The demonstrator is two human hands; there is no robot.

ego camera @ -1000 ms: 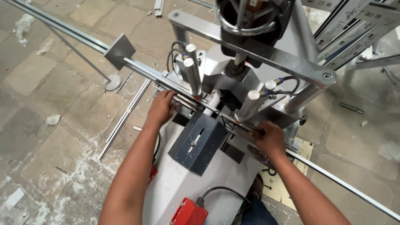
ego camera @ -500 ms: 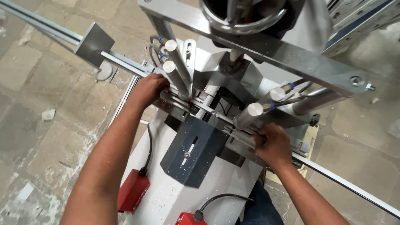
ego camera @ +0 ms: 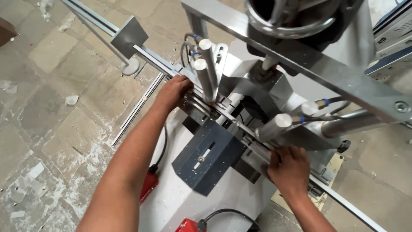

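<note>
A long thin aluminium profile (ego camera: 231, 118) lies across the bed of a white machine (ego camera: 201, 193), running from upper left to lower right. My left hand (ego camera: 174, 92) grips the profile left of two upright metal clamp cylinders (ego camera: 205, 71). My right hand (ego camera: 289, 165) grips the same profile to the right, below a tilted clamp cylinder (ego camera: 274, 124). A dark blue-grey block (ego camera: 208, 157) sits on the machine's front between my hands.
A black motor head on a grey metal arm (ego camera: 326, 73) hangs over the bed. A support rail with a grey plate (ego camera: 128, 36) extends left. Another loose profile (ego camera: 137, 109) lies on the dusty tiled floor. Red pedal boxes (ego camera: 148, 189) with black cables sit below.
The view has shifted closer and lower over the machine. Both hands stay on the profile; my right hand has slid slightly along it toward the lower right.
</note>
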